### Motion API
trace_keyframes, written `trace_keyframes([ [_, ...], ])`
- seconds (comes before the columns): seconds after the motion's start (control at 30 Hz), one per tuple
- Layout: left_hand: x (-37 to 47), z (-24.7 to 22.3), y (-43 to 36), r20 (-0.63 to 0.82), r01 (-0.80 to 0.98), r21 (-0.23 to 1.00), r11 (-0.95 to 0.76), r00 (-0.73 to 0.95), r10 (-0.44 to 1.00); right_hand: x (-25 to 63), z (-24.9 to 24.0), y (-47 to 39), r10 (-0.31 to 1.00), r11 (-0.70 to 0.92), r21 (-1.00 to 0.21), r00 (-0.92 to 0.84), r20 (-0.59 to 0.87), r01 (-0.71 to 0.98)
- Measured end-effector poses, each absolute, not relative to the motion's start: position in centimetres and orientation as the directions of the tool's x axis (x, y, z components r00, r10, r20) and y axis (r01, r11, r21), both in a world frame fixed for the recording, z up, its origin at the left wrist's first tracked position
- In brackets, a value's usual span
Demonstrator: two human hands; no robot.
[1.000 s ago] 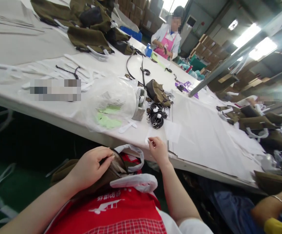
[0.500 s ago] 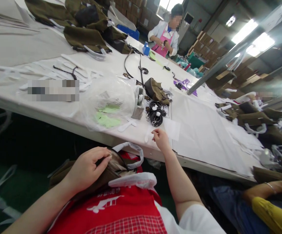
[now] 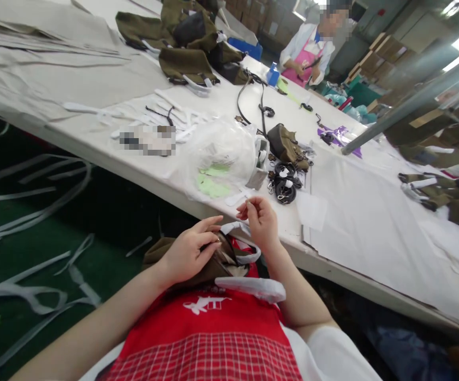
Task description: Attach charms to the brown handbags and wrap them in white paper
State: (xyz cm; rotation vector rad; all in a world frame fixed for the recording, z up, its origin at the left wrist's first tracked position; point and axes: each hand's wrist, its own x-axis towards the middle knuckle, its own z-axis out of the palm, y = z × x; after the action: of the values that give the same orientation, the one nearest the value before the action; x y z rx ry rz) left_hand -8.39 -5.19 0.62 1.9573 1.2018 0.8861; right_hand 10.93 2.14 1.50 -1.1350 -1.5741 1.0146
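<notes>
An olive-brown bag [image 3: 160, 255] with handles in white wrapping lies in my lap against the red apron. At its opened mouth is my left hand [image 3: 191, 250], thumb and forefinger closed on the edge, where a tiny gold-coloured spot shows. The pale lining is partly visible. Just above the near white-wrapped handle [image 3: 249, 257], my right hand [image 3: 261, 221] is held in a pinch in front of the table edge. Whatever its fingertips hold, if anything, is too small to make out.
On the white table [image 3: 229, 95] lie a clear plastic bag [image 3: 217, 153] with green slips, coiled black straps [image 3: 285, 190], a small olive pouch [image 3: 282, 143] and more olive bags [image 3: 185, 66]. A metal pole [image 3: 392, 119] rises at right. Beyond stands a co-worker in a pink apron [image 3: 306, 61].
My right hand has come back from the tabletop toward the bag and my left hand. The left stays at the bag's mouth. The view has turned left.
</notes>
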Motion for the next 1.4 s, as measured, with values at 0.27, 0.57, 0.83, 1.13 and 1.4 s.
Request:
trace_keyframes([
  [0.27,-8.7,0.6,-4.6,0.224,0.435,0.813,-0.387,0.38,0.897,6.9,1.2,0.5,0.98,0.189,-0.981,-0.052,0.19,-0.037],
  [0.57,-8.9,0.5,-4.6,0.198,0.421,0.831,-0.364,0.387,0.9,10.1,1.6,3.1,0.99,0.121,-0.989,0.062,0.126,0.082],
  [0.83,-8.9,0.1,-4.4,0.186,0.431,0.832,-0.35,0.376,0.908,10.9,4.5,-0.9,0.772,0.635,-0.566,-0.47,0.429,0.526],
  [1.13,-9.5,0.3,-4.8,0.171,0.443,0.86,-0.254,0.219,0.961,10.2,2.0,-1.3,0.819,0.529,-0.477,-0.568,0.074,0.701],
  [1.4,-10.2,-0.3,-5.1,-0.004,0.398,0.916,-0.04,0.109,0.994,9.7,0.5,-3.6,0.934,0.125,-0.946,-0.358,0.01,0.298],
])
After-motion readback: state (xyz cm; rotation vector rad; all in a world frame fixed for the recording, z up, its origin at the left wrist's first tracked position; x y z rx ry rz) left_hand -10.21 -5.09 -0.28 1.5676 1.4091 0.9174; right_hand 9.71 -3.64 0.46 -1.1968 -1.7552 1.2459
